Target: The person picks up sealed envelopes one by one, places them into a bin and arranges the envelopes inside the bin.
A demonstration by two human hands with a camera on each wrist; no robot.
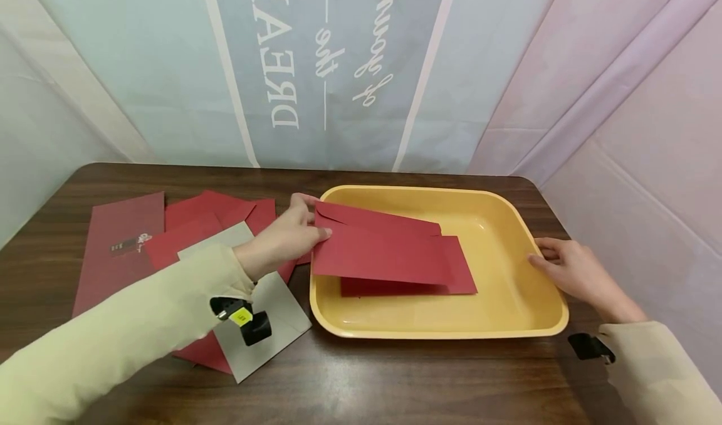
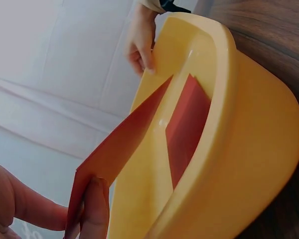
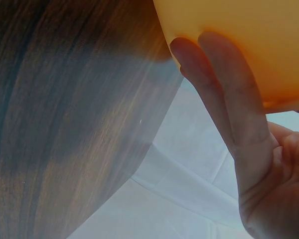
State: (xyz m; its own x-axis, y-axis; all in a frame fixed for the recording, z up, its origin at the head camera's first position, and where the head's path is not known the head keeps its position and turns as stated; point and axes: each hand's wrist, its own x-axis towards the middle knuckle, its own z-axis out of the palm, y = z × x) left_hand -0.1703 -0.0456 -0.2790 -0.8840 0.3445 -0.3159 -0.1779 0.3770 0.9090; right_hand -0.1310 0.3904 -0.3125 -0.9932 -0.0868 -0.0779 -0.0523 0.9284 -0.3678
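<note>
Red env (image 1: 378,243) above tub's L rim (image 1: 314,307)

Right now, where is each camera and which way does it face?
Head: on the person's head, facing forward and down at the yellow tray; left hand, right hand and sleeves show.
Left wrist: on that wrist, looking past the held red envelope into the tray; both hands show.
Right wrist: on that wrist, facing tray and table; right hand shows.
The first two share that envelope.
</note>
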